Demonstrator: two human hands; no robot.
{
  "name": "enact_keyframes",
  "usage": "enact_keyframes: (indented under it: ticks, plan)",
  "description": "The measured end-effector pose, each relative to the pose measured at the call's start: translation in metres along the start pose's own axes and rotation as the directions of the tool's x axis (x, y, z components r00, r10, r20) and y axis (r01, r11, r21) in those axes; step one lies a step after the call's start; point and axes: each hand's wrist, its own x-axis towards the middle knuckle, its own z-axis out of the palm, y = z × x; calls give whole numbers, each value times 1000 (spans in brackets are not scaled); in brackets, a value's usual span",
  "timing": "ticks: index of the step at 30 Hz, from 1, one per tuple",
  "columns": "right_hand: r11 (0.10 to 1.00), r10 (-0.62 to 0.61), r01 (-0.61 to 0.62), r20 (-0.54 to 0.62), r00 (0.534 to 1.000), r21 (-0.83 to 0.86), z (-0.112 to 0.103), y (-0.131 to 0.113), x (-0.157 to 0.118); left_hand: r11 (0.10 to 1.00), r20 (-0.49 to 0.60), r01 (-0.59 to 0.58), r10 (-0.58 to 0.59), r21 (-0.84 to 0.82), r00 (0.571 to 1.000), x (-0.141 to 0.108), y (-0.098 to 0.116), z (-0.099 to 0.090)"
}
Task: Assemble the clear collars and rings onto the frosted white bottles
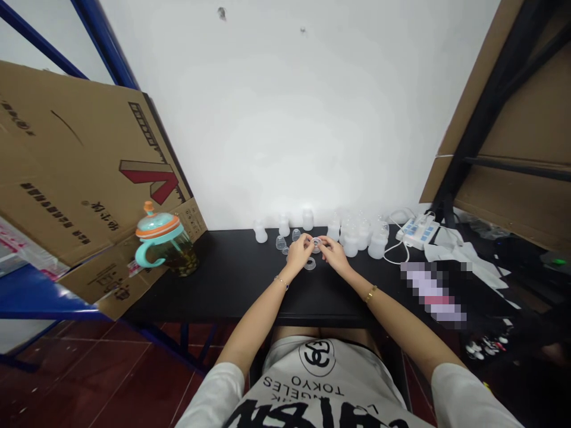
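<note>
Left hand (298, 251) and right hand (334, 255) pinch a clear ring (316, 244) above the bench (214, 285).

Both hands grip the ring between their fingertips, toward the far side of the bench. A second ring (309, 264) lies just nearer, below the hands. Clear cups (281, 242) sit to the left, white bottles (351, 244) line the far edge, a power strip (417, 232) lies right, and a teal-and-orange mug (165, 244) stands far left.
</note>
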Motion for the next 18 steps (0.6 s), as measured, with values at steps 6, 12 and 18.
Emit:
enact_keyframes:
  ticks: [6, 12, 18]
  plan:
    - [1000, 3, -3, 4, 1000, 7, 0, -1, 0, 1000, 0, -12, 12, 26, 1000, -2, 2, -1]
    - [1000, 11, -10, 3, 1000, -5, 0, 0, 0, 998, 8, -9, 8, 67, 1000, -1, 2, -1]
    - [1000, 18, -18, 1, 1000, -24, 0, -1, 0, 995, 21, -5, 3, 100, 1000, 0, 4, -1]
